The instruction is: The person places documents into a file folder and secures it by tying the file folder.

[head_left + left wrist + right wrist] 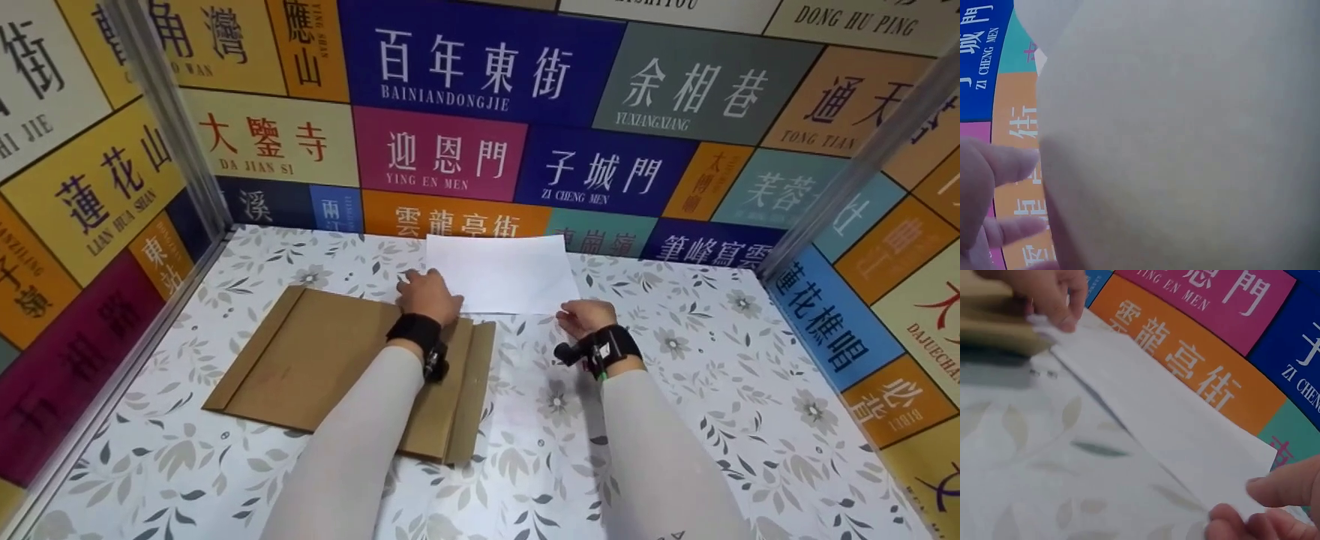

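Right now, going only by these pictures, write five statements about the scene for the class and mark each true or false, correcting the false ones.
1. The white paper is near the lettered wall. True.
2. The left forearm passes over the brown cardboard. True.
3. The right hand is at the far left corner of the white paper. False: it is at the near right corner.
4. Each wrist wears a black band. True.
5. The tabletop is plain. False: it is patterned with leaves and flowers.
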`<action>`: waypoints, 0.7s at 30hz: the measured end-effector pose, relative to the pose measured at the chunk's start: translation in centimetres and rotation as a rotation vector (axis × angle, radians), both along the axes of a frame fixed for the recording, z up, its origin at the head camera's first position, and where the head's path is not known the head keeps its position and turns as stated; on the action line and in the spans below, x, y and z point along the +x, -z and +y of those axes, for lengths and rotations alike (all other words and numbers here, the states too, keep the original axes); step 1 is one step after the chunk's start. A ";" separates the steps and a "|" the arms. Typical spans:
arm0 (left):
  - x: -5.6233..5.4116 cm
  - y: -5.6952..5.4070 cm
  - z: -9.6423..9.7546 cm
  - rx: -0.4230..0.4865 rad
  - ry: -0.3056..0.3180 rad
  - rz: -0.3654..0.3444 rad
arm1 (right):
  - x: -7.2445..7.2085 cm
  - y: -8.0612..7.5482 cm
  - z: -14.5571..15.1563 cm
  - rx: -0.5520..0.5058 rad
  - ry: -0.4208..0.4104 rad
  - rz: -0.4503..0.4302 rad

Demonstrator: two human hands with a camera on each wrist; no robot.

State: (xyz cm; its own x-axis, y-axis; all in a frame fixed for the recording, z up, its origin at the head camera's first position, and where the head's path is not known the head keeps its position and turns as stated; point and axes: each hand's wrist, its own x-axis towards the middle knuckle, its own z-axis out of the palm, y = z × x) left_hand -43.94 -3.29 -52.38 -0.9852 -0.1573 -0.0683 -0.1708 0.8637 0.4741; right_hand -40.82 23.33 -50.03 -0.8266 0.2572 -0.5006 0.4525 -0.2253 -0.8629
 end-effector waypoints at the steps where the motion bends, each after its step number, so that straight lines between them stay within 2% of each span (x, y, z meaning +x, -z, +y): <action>1: 0.0 0.0 0.0 0.009 -0.024 -0.020 | 0.1 0.4 0.0 0.015 0.030 0.009; 5: -0.1 0.0 0.0 0.005 -0.084 -0.056 | -0.1 1.9 0.0 0.101 0.107 0.059; 8: -0.4 -0.3 0.1 -0.014 -0.094 -0.067 | -0.6 2.6 0.2 0.187 0.111 0.065; 11: -0.7 -0.5 0.1 -0.008 -0.086 -0.090 | -1.0 3.0 0.5 0.287 0.085 0.026; 15: -1.1 -0.6 -0.3 0.092 -0.047 -0.107 | -1.3 3.3 0.7 0.375 0.057 0.003; 18: -1.5 -0.4 -0.8 0.178 -0.029 -0.101 | -1.6 3.5 0.8 0.358 0.054 0.014; 21: -1.8 -0.3 -1.3 0.247 -0.053 -0.074 | -2.0 3.5 0.6 0.317 0.035 0.021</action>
State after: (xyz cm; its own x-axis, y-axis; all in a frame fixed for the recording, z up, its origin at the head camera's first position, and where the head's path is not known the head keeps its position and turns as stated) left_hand -45.75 -4.56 -52.05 -0.9669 -0.1783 -0.1823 -0.2547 0.7121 0.6543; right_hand -42.81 23.97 -53.54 -0.8241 0.4258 -0.3737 0.4303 0.0413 -0.9018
